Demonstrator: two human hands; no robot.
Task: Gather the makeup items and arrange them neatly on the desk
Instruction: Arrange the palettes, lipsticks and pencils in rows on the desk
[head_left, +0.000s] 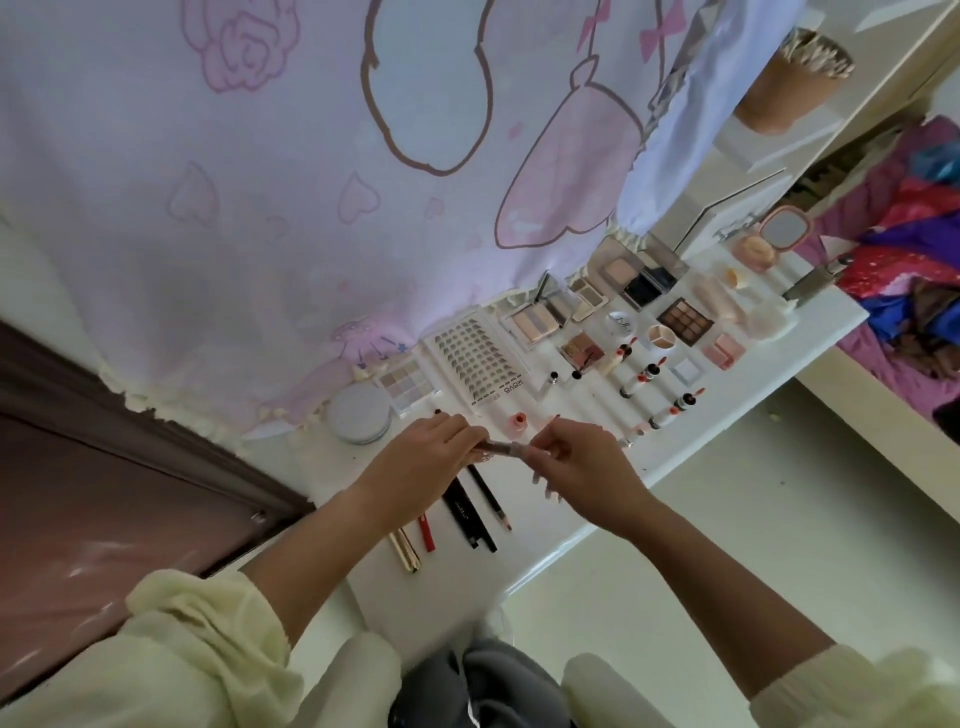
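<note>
Both hands hold one slim makeup stick (503, 447) above the white desk (691, 447). My left hand (426, 457) grips its darker end and my right hand (576, 467) pinches its pale end. Under my hands lie several pencils and pens (467, 514) side by side. Behind them sit a round grey compact (359, 413), a white lash tray (475, 364), several open palettes (684, 321) and a row of lipsticks (652, 375).
A pink cartoon curtain (311, 182) hangs right behind the desk. A brown door (104, 493) is at the left. A small pink mirror (784, 228) and a basket (795, 83) stand at the far right, beside a bed with colourful bedding (904, 260).
</note>
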